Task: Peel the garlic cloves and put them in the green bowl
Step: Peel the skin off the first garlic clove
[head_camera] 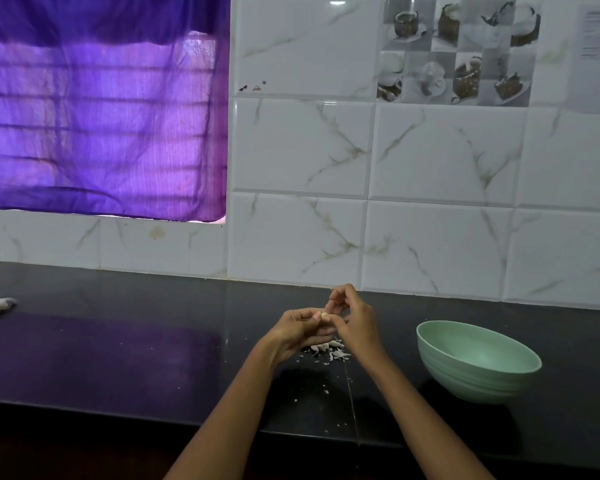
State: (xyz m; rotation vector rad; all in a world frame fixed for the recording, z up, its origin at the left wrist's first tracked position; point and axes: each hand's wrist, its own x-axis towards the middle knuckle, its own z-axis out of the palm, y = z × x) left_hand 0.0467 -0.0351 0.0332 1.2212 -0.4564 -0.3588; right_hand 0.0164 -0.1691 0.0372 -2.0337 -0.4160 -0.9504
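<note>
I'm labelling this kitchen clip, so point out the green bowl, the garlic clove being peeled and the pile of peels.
green bowl (440,337): head view, near-left rim.
garlic clove (324,316): head view, pale exposed tip between the fingers.
pile of peels (329,351): head view, middle of the heap.

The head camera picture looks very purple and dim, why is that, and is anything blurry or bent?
Head view: daylight filters through the purple curtain, tinting the dark countertop with a purple sheen; small glare spots sit on the wall tiles; the wide lens bows the counter edge; the garlic clove between the hands is small and soft.
</note>
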